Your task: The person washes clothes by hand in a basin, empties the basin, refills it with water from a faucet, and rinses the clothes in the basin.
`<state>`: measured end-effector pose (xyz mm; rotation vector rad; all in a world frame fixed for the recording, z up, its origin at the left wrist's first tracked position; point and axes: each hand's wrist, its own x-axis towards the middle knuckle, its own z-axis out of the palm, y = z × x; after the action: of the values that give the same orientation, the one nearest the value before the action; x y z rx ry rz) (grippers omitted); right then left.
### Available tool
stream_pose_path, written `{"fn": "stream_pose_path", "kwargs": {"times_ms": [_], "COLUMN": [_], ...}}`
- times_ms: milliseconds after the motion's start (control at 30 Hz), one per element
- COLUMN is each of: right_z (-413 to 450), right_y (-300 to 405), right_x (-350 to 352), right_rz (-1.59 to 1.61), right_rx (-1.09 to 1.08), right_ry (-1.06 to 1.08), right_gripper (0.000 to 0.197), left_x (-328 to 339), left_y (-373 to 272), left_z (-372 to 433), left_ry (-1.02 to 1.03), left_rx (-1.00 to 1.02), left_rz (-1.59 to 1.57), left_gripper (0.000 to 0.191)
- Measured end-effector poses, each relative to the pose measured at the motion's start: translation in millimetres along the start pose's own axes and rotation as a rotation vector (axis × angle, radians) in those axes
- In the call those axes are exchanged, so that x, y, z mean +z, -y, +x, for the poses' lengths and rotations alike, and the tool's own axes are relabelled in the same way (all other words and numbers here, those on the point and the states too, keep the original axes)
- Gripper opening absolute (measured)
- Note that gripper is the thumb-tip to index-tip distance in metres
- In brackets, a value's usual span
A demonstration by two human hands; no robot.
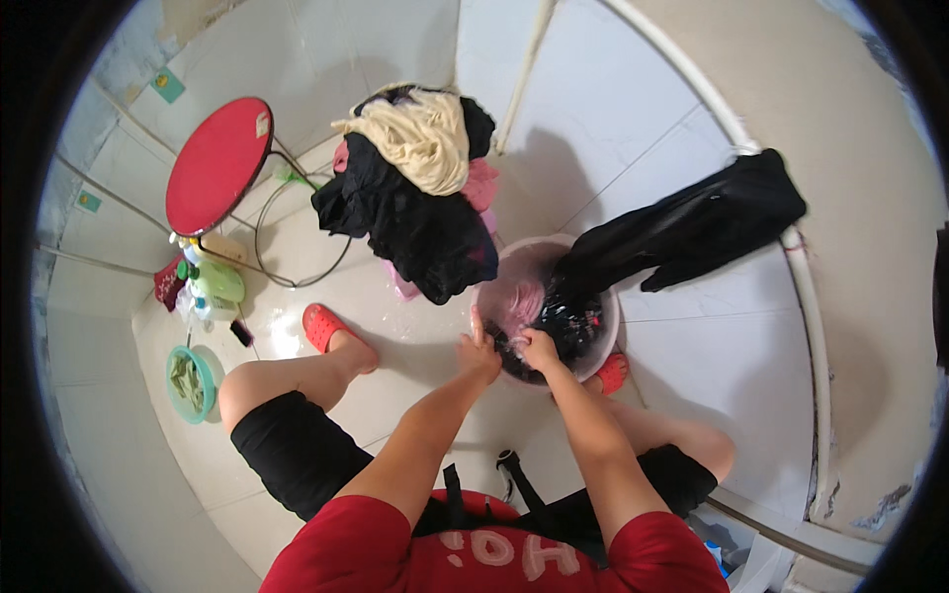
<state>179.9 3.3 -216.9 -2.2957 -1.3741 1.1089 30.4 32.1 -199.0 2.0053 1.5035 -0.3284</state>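
A pale pink basin (608, 326) stands on the floor between my feet, with water and dark wet cloth (571, 326) inside. At its near left rim is my left hand (480, 357), one finger pointing up along the edge; its other fingers are partly hidden. My right hand (540, 350) reaches over the near side with curled fingers close to the dark cloth. Whether either hand grips fabric is unclear. Black trousers (682, 219) hang from a white wall pipe (797, 256), their lower end reaching into the basin. A pink patch in the water is blurred.
Beyond the basin rises a heap of black, cream and pink clothes (426, 148) on a pink support. To the left are a red round stool (220, 167), several bottles (219, 285), a dark brush-like object (241, 333) and a green basin (208, 385) holding cloth. Red slippers (324, 326) are on my feet.
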Motion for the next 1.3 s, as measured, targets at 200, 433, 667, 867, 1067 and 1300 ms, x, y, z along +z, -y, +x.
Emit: {"fn": "stream_pose_path", "kwargs": {"times_ms": [200, 433, 667, 867, 1067, 1300], "right_z": [-40, -109, -141, -133, -128, -96], "right_y": [-22, 75, 151, 182, 208, 159], "right_x": [-39, -215, -332, -342, -332, -335], "right_rz": [0.241, 0.632, 0.555, 0.685, 0.389, 0.769], "right_rx": [-0.056, -0.383, -0.641, -0.572, -0.743, -0.542], "right_ry": [-0.571, -1.077, -1.144, -1.223, -1.164, -1.101], "right_gripper": [0.02, 0.025, 0.047, 0.038, 0.036, 0.023], "left_x": [-23, -90, -244, -327, -342, -351], "left_y": [-4, -36, -171, -238, -260, -269], "left_z": [-20, -20, -42, -64, -67, -61], "left_ry": [0.077, -0.123, -0.491, -0.572, -0.251, -0.466], "left_rx": [0.12, 0.42, 0.702, 0.86, 0.665, 0.61], "left_rz": [0.017, -0.357, -0.697, -0.721, -1.079, -0.873], "left_gripper": [0.044, 0.037, 0.034, 0.036, 0.025, 0.017]}}
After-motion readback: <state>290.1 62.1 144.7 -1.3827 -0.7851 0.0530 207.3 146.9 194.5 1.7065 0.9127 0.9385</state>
